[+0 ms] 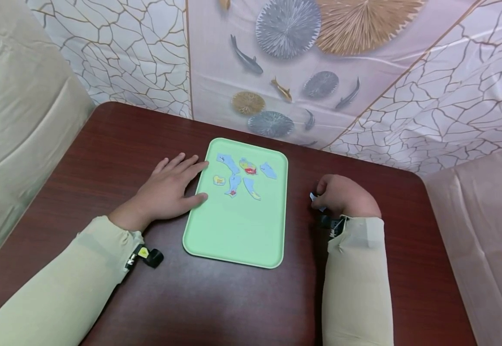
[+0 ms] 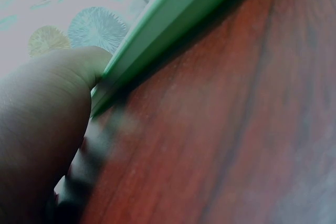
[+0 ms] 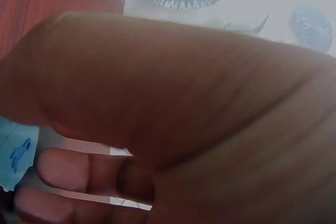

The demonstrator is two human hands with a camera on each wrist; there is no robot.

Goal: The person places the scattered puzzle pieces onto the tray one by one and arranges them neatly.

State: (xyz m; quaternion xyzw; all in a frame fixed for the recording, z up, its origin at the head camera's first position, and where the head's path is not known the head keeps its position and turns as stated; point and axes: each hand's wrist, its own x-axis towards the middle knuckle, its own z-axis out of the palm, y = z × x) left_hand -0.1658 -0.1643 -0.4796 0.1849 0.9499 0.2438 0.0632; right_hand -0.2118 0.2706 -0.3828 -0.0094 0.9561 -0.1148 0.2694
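Note:
My left hand (image 1: 166, 192) lies spread at the left edge of a light green tray (image 1: 238, 230), thumb and fingertips touching its rim. In the left wrist view the thumb (image 2: 47, 87) meets the tray's side (image 2: 157, 30). Several paper cutouts lie on the tray's far half: light blue pieces (image 1: 229, 162), a yellow one (image 1: 219, 180) and a red and yellow one (image 1: 248, 166). To the right of the tray, my right hand (image 1: 342, 194) pinches a small light blue paper cutout (image 3: 18, 153) with a dark blue mark, its fingers curled and covering part of it.
The dark reddish-brown table (image 1: 233, 307) runs under everything. Behind it hangs a patterned cloth (image 1: 277, 81); beige fabric (image 1: 21, 110) covers the left side, with more on the right. A black camera strap (image 1: 144, 257) sits on each wrist.

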